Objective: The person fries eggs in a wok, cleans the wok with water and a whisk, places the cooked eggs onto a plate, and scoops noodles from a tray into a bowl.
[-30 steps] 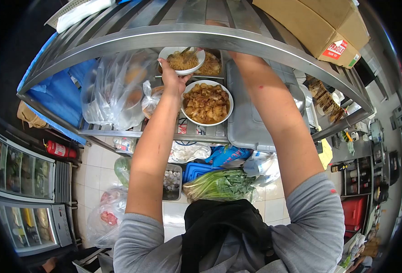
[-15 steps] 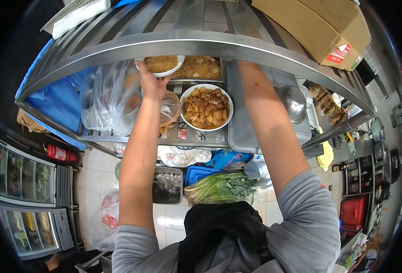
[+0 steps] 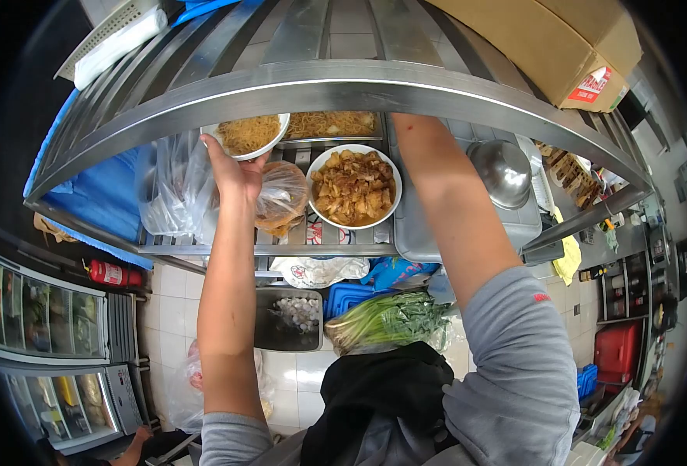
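My left hand (image 3: 237, 172) grips the rim of a white bowl of noodles (image 3: 248, 133), just under the upper shelf's front bar. Right of it, a metal tray of noodles (image 3: 332, 124) is partly covered by the bar. A white bowl of browned chunks in sauce (image 3: 355, 186) rests on the slatted shelf. Between that bowl and my left wrist lies a plastic bag with orange-brown contents (image 3: 281, 194). My right forearm reaches over a grey plastic lid, and my right hand is hidden behind the bar. An upturned steel bowl (image 3: 500, 172) sits on the lid.
The upper rack's metal bar (image 3: 343, 84) crosses above my hands. A cardboard box (image 3: 545, 46) stands on it at right. Below are a grey tub (image 3: 287, 334) and leafy greens (image 3: 390, 320). Glass-door fridges (image 3: 44, 311) stand at left. A person's arm shows at lower left.
My left hand has moved left with the noodle bowl, uncovering the noodle tray and the bag. My right hand has stayed behind the bar. The view has shifted slightly.
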A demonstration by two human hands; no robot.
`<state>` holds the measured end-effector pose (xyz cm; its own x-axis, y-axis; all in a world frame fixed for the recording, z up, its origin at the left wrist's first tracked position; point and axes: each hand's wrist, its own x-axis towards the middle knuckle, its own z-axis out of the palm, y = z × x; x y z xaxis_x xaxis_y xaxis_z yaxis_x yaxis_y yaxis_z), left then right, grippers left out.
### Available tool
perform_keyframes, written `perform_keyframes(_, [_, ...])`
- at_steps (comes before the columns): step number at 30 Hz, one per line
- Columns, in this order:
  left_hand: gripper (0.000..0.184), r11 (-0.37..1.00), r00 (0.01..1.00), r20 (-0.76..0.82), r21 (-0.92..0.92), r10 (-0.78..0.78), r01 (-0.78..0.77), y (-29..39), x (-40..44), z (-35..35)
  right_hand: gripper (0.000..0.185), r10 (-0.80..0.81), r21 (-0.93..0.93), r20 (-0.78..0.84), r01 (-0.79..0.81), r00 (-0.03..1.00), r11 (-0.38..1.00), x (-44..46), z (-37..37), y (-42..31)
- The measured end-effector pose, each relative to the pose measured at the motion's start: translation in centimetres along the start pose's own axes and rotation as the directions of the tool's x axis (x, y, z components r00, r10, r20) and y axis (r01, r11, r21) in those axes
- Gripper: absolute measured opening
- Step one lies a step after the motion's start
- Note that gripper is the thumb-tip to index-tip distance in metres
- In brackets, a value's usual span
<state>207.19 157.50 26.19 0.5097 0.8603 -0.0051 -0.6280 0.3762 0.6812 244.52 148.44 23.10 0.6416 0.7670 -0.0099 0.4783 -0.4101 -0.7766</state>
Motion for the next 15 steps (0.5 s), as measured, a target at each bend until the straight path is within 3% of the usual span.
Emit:
perform_keyframes(3, [0.075,0.999,0.999,-0.032,0.034,0.016,-0.015,-0.7,0.7,-0.4,0.021,-0.126,0.385,-0.011,0.121,0.992,0.915,-1.7,-1.6,-4.2])
perform_keyframes(6, [0.076,0.997,1.000,-0.018,0.073,0.022,-0.021,-1.9,1.0,-0.1,0.022,-0.267,0.553,-0.023,0.235,0.963,0.800,-3.4,-2.6,-8.4])
perform_keyframes(12, [0.075,0.991,0.995,-0.005,0.088,-0.104,0.104,-5.1,3.3,0.5,0.024,-0.397,0.597,0.096,0.267,0.913,0.757,-5.5,-1.6,-12.2])
perform_keyframes(15, [0.077,0.985,0.989,0.002,0.087,-0.149,0.148,-6.2,3.6,1.0,0.025,-0.435,0.415,0.137,0.347,0.890,0.841,-6.4,-0.9,-13.1])
